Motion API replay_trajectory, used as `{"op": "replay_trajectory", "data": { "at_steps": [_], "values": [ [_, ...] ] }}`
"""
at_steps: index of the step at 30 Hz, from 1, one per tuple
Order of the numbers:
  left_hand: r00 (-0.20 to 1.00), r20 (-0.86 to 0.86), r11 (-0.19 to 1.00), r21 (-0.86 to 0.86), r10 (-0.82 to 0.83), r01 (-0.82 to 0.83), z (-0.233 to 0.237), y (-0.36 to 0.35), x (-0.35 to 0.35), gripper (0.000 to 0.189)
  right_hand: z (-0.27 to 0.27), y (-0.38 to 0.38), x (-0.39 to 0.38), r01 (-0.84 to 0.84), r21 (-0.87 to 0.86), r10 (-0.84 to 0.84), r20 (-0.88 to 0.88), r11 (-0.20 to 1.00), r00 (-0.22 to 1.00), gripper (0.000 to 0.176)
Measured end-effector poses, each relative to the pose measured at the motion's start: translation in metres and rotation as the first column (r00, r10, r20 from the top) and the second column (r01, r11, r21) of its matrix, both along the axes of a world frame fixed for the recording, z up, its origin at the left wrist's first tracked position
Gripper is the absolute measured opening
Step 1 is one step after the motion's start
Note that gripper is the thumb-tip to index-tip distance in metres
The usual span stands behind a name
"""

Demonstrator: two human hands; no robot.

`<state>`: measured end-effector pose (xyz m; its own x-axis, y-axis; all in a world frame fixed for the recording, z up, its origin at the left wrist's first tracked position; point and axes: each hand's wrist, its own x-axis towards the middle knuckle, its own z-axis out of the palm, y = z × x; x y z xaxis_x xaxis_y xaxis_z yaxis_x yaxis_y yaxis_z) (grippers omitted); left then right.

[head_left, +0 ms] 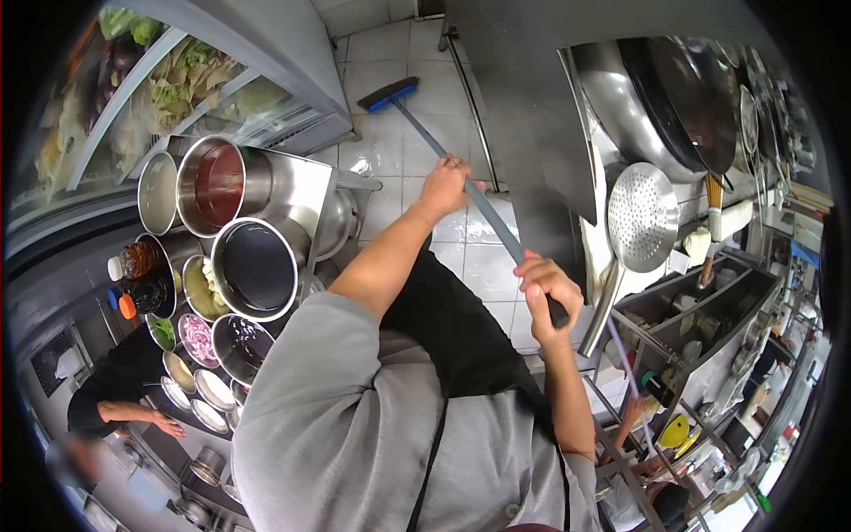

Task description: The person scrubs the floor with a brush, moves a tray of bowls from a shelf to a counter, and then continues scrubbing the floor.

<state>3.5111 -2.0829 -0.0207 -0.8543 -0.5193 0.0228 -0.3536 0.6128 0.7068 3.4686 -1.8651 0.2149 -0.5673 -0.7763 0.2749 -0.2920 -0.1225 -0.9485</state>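
A broom with a grey handle (496, 222) runs slantwise from my body out over the tiled floor. Its blue head with dark bristles (388, 94) lies on the wet-looking white tiles (377, 146), beside the foot of the fridge. My left hand (448, 186) is wrapped round the middle of the handle. Near the handle's black end, my right hand (550, 293) is closed round it, fingers curled over the top.
At left, a steel table (301, 182) bears pots of dark and red liquid (218, 186), beside a glass-door fridge (310, 62). At right are a metal counter (532, 115), a perforated skimmer (643, 217) and woks (620, 106). Another person's arm (133, 412) shows at lower left.
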Motion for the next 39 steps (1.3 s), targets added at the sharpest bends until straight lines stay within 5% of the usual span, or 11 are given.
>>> {"op": "replay_trajectory", "data": {
  "at_steps": [6, 11, 15, 17, 18, 21, 25, 29, 34, 37, 39],
  "values": [
    [0.956, -0.294, 1.0, 0.027, 0.002, 0.006, 0.015, -0.043, 0.001, 0.035, -0.05, -0.075, -0.01, -0.016, -0.042, 0.015, -0.033, 0.999, 0.999, 0.012],
    [0.966, -0.241, 0.995, -0.027, 0.09, -0.1, 0.002, -0.118, -0.02, 0.032, -0.079, -0.149, -0.029, -0.184, 0.047, 0.188, -0.099, 0.982, 0.977, 0.017],
    [0.937, -0.247, 0.969, 0.077, 0.245, -0.233, 0.063, -0.092, -0.017, 0.029, -0.023, -0.155, -0.036, -0.128, 0.007, 0.128, -0.063, 0.992, 0.99, 0.017],
    [0.869, -0.41, 0.96, 0.071, 0.276, -0.272, 0.091, -0.071, -0.023, 0.029, 0.01, -0.15, -0.044, -0.089, -0.015, 0.087, -0.112, 0.996, 0.99, 0.016],
    [0.826, -0.485, 0.954, 0.068, 0.286, -0.291, 0.104, -0.061, -0.024, 0.029, 0.015, -0.152, -0.047, -0.123, -0.182, 0.097, -0.148, 0.975, 0.984, 0.018],
    [0.791, -0.58, 0.98, 0.154, 0.193, -0.127, 0.138, -0.04, -0.02, 0.03, 0.005, -0.154, -0.046, -0.267, -0.243, 0.246, -0.113, 0.933, 0.963, 0.02],
    [0.832, -0.529, 0.985, 0.105, 0.17, -0.135, 0.094, -0.066, -0.022, 0.038, -0.045, -0.175, -0.044, -0.166, -0.202, 0.125, -0.197, 0.965, 0.972, 0.021],
    [0.849, -0.502, 0.974, -0.056, 0.164, -0.222, 0.037, -0.122, -0.017, 0.046, -0.088, -0.217, -0.048, -0.351, -0.124, 0.309, -0.272, 0.928, 0.911, 0.019],
    [0.785, -0.474, 0.905, 0.059, 0.398, -0.422, 0.112, -0.134, -0.039, 0.047, -0.008, -0.245, -0.049, -0.17, -0.014, 0.17, -0.035, 0.985, 0.985, 0.025],
    [0.603, -0.673, 0.869, 0.124, 0.429, -0.479, 0.142, -0.129, -0.054, 0.039, 0.013, -0.262, -0.048, -0.089, -0.358, 0.049, -0.119, 0.929, 0.992, 0.028],
    [0.65, -0.667, 0.89, 0.043, 0.364, -0.454, 0.122, -0.143, -0.06, 0.037, -0.02, -0.271, -0.056, -0.059, -0.311, 0.042, -0.061, 0.948, 0.997, 0.028]
  ]
}}
